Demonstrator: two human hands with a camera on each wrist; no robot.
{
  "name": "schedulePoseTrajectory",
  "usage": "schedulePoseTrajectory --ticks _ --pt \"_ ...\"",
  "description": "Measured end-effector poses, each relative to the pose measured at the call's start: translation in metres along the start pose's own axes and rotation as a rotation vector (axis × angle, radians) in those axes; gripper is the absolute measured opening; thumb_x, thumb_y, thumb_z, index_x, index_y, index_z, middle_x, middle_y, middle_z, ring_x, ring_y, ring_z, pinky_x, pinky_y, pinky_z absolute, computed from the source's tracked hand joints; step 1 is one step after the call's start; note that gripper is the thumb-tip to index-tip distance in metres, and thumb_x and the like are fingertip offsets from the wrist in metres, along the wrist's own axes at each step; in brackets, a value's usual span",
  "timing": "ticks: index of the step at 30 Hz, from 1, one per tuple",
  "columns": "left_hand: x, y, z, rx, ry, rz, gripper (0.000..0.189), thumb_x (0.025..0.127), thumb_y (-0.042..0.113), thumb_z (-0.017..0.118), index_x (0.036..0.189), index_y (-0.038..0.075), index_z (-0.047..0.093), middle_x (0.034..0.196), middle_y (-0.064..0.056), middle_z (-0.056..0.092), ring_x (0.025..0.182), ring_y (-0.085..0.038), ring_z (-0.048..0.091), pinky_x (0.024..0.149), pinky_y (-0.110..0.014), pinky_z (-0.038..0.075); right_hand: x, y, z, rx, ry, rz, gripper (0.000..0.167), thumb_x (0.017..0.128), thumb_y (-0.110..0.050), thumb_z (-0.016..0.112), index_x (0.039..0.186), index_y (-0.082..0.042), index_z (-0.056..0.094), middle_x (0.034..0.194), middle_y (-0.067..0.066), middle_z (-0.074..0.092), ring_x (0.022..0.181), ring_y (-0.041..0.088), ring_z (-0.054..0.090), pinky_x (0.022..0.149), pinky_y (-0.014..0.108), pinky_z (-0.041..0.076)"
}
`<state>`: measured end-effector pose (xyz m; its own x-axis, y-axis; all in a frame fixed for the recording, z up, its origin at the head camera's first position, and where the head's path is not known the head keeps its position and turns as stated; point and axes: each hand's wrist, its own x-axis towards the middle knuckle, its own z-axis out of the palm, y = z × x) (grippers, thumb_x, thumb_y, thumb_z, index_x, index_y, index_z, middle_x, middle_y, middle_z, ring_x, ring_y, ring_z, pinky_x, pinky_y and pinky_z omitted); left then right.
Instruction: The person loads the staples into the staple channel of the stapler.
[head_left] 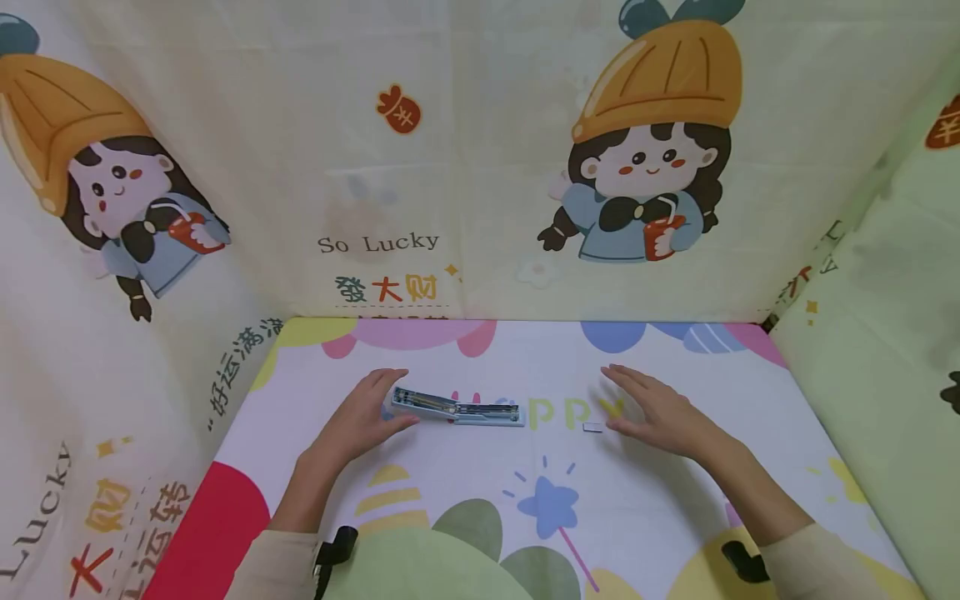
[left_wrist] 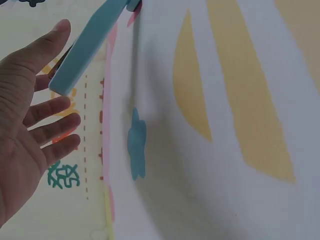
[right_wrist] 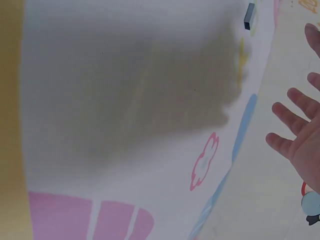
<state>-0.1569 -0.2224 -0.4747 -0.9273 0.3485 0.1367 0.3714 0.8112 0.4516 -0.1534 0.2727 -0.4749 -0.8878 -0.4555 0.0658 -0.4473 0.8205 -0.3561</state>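
Note:
A light blue stapler lies folded wide open on the table, its metal inside facing up and its left half tilted up. My left hand is around the raised left end, thumb and fingers spread apart. In the left wrist view that blue end shows between the thumb and the straight fingers. A small grey strip of staples rests to the right of the stapler. Just beyond it hovers my right hand, its fingers extended, holding nothing. The right wrist view shows the strip apart from the fingertips.
The tabletop wears a white cloth printed with coloured shapes. Patterned cloth walls stand at the back and both sides. Dark wrist straps show at the sleeves.

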Motion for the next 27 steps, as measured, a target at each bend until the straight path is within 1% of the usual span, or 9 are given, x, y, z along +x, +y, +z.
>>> schedulePoseTrajectory --ticks 2,4,9,12,14,17,22,25,27 --pt "0.002 0.0 0.003 -0.028 0.005 0.004 0.08 0.083 0.037 0.088 0.147 0.006 0.052 0.144 -0.016 0.056 0.133 -0.036 0.054 0.11 -0.054 0.047 0.0 -0.001 -0.001 0.005 -0.034 0.038 0.081 0.091 -0.045 0.078 0.157 -0.017 0.041 0.16 0.014 0.045 0.142 0.043 0.046 0.091 0.079 0.045" --pt "0.003 -0.001 0.006 -0.063 0.008 -0.001 0.079 0.082 0.032 0.089 0.147 0.006 0.053 0.143 -0.015 0.057 0.132 -0.035 0.056 0.108 -0.054 0.049 0.0 -0.002 -0.001 0.026 -0.054 0.054 0.082 0.09 -0.042 0.079 0.158 -0.018 0.041 0.159 0.014 0.045 0.143 0.042 0.045 0.092 0.079 0.045" --pt "0.005 -0.003 0.011 -0.169 0.01 -0.044 0.077 0.08 0.024 0.09 0.146 0.006 0.054 0.142 -0.016 0.059 0.124 -0.035 0.061 0.1 -0.051 0.055 0.004 -0.007 0.003 0.078 -0.068 0.021 0.082 0.087 -0.034 0.084 0.156 -0.013 0.045 0.152 0.019 0.051 0.138 0.043 0.049 0.106 0.064 0.046" --pt "0.008 -0.005 0.013 -0.233 0.013 -0.067 0.075 0.08 0.02 0.09 0.145 0.006 0.055 0.14 -0.017 0.061 0.121 -0.033 0.063 0.096 -0.049 0.057 0.006 -0.009 0.006 0.073 -0.076 0.01 0.081 0.086 -0.033 0.085 0.154 -0.012 0.047 0.148 0.02 0.055 0.135 0.044 0.052 0.105 0.062 0.048" --pt "0.009 -0.007 0.015 -0.267 0.012 -0.083 0.073 0.081 0.018 0.09 0.144 0.005 0.056 0.138 -0.017 0.063 0.121 -0.032 0.063 0.097 -0.048 0.057 0.008 -0.008 0.01 0.064 -0.088 0.007 0.08 0.085 -0.033 0.085 0.153 -0.012 0.049 0.146 0.02 0.056 0.133 0.043 0.054 0.104 0.06 0.049" --pt "0.01 -0.008 0.015 -0.325 0.007 -0.119 0.069 0.082 0.015 0.089 0.142 0.005 0.057 0.136 -0.018 0.064 0.116 -0.031 0.066 0.097 -0.047 0.058 0.009 -0.006 0.015 0.05 -0.093 -0.019 0.077 0.085 -0.031 0.086 0.151 -0.011 0.051 0.143 0.018 0.058 0.13 0.04 0.056 0.104 0.058 0.05" --pt "0.011 -0.008 0.015 -0.41 -0.008 -0.175 0.064 0.083 0.009 0.087 0.14 0.005 0.059 0.132 -0.019 0.067 0.104 -0.027 0.07 0.09 -0.038 0.06 0.013 -0.002 0.022 0.028 -0.08 -0.077 0.07 0.084 -0.03 0.086 0.145 -0.009 0.058 0.132 0.013 0.064 0.12 0.033 0.061 0.099 0.052 0.053" --pt "0.012 -0.009 0.015 -0.44 -0.025 -0.21 0.063 0.084 0.008 0.085 0.141 0.006 0.058 0.131 -0.017 0.068 0.102 -0.024 0.069 0.087 -0.031 0.059 0.015 -0.001 0.027 0.02 -0.075 -0.092 0.065 0.083 -0.029 0.087 0.14 -0.008 0.062 0.125 0.009 0.067 0.111 0.026 0.062 0.092 0.045 0.055" --pt "0.013 -0.009 0.016 -0.46 -0.034 -0.236 0.063 0.085 0.008 0.084 0.142 0.007 0.057 0.131 -0.014 0.068 0.103 -0.024 0.067 0.088 -0.03 0.058 0.016 -0.001 0.031 0.024 -0.079 -0.099 0.06 0.084 -0.029 0.087 0.136 -0.007 0.065 0.12 0.007 0.067 0.105 0.021 0.061 0.088 0.041 0.054"
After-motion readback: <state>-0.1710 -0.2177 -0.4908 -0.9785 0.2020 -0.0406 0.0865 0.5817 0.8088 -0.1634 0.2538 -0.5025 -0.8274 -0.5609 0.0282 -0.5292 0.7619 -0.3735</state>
